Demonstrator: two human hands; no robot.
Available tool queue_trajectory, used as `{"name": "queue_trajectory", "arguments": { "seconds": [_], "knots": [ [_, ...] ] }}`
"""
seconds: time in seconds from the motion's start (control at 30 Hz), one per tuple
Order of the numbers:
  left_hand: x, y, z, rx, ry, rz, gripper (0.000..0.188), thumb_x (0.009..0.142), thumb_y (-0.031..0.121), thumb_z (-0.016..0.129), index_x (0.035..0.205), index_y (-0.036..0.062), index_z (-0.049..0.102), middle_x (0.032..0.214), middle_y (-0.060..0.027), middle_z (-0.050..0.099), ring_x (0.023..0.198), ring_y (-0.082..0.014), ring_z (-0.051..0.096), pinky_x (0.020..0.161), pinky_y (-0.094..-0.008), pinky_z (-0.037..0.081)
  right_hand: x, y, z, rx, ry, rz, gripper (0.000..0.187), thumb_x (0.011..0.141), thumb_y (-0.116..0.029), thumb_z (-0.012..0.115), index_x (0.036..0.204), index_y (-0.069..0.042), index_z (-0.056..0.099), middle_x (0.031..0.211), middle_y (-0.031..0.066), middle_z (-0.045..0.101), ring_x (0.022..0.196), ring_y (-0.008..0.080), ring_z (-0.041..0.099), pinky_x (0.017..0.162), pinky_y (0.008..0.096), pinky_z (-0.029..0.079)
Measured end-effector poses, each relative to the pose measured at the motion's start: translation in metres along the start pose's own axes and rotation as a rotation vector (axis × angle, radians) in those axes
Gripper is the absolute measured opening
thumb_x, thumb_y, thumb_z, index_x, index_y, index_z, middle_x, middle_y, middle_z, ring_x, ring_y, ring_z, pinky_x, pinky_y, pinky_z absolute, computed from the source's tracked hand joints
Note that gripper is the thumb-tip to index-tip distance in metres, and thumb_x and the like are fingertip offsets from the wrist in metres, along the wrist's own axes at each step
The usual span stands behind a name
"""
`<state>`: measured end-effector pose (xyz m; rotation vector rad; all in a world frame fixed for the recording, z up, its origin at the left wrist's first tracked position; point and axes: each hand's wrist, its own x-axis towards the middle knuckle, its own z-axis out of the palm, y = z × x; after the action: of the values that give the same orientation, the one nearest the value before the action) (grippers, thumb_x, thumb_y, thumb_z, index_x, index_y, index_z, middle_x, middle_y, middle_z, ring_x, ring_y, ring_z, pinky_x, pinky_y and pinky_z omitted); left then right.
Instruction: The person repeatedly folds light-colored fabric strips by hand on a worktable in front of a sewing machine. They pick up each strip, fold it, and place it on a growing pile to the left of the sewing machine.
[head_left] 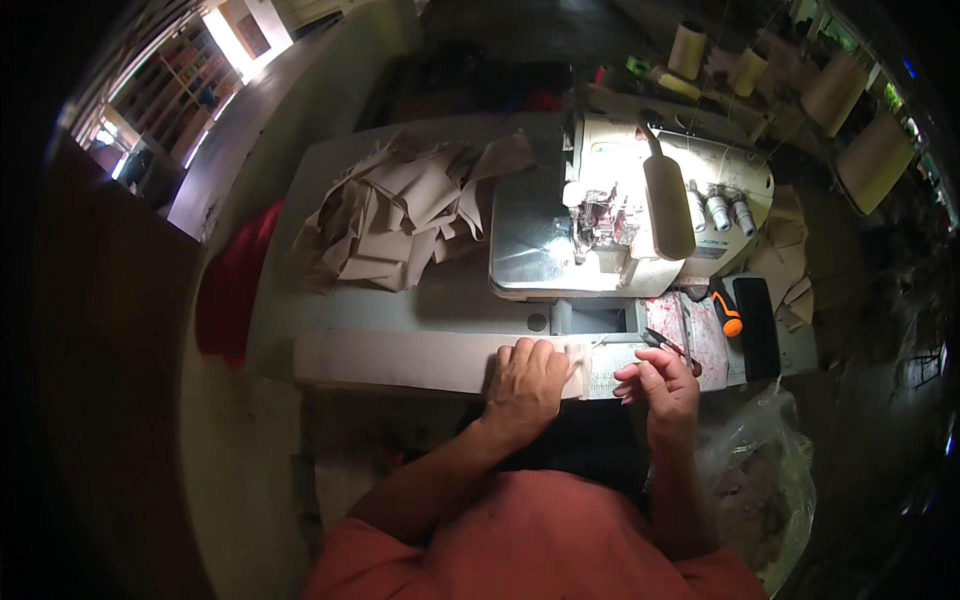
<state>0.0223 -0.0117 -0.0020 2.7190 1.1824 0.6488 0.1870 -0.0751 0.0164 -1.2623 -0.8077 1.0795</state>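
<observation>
A long beige fabric strip (400, 362) lies along the near edge of the sewing table. My left hand (525, 385) presses on its right end with bent fingers, closed over the cloth. Just right of the strip's end, my right hand (665, 395) is raised at the table edge. Its fingers are loosely curled and apart, and no held thing shows. Small thread snips (663, 341) lie just beyond the right fingertips. Ahead of both hands stands a sewing machine (610, 215), its lamp shining on the needle area.
A heap of beige fabric pieces (400, 215) lies left of the machine. To the right are an orange-handled tool (730, 318) and a dark phone-like slab (757, 325). A clear plastic bag (765, 480) hangs below the right edge. Thread cones (835, 95) stand at the far right.
</observation>
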Motion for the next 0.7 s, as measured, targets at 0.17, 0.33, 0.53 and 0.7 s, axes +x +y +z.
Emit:
{"name": "queue_trajectory", "arguments": {
  "seconds": [0.17, 0.33, 0.53, 0.7],
  "knots": [
    [0.000, -0.012, 0.001, -0.506, 0.164, -0.081, 0.008, 0.076, 0.012, 0.052, 0.074, 0.0057, 0.047, 0.074, -0.0080, 0.047, 0.072, -0.0239, 0.046, 0.065, -0.0339, 0.034, 0.005, -0.009, 0.023, -0.192, -0.129, 0.217, 0.019, 0.081, -0.013, 0.051, 0.092, 0.002, 0.052, 0.075, 0.0066, 0.058, 0.057, 0.0070, 0.050, 0.053, 0.0184, 0.041],
    [-0.009, -0.014, -0.005, -0.917, 0.230, -0.258, 0.010, 0.080, 0.011, 0.048, 0.075, 0.0035, 0.046, 0.073, -0.0096, 0.046, 0.071, -0.0260, 0.046, 0.064, -0.0331, 0.036, 0.013, -0.002, 0.050, -0.179, -0.247, 0.163, 0.013, 0.079, -0.014, 0.054, 0.076, -0.002, 0.052, 0.062, 0.0000, 0.051, 0.051, 0.0049, 0.044, 0.047, 0.0178, 0.035],
    [-0.012, -0.015, 0.001, -0.894, 0.288, -0.230, 0.010, 0.082, 0.010, 0.047, 0.076, 0.0029, 0.044, 0.073, -0.0111, 0.045, 0.069, -0.0271, 0.046, 0.063, -0.0330, 0.037, 0.017, 0.001, 0.029, -0.417, -0.093, 0.103, 0.015, 0.081, -0.017, 0.051, 0.074, -0.003, 0.051, 0.058, -0.0015, 0.048, 0.047, 0.0032, 0.040, 0.042, 0.0164, 0.031],
    [-0.012, -0.016, 0.005, -0.832, 0.351, -0.187, 0.011, 0.083, 0.010, 0.045, 0.076, 0.0022, 0.042, 0.071, -0.0095, 0.043, 0.063, -0.0223, 0.044, 0.059, -0.0294, 0.036, 0.010, -0.007, 0.059, -0.174, -0.232, 0.206, 0.017, 0.083, -0.017, 0.049, 0.076, -0.001, 0.053, 0.060, -0.0037, 0.045, 0.051, 0.0046, 0.039, 0.046, 0.0189, 0.033]
  ]
}}
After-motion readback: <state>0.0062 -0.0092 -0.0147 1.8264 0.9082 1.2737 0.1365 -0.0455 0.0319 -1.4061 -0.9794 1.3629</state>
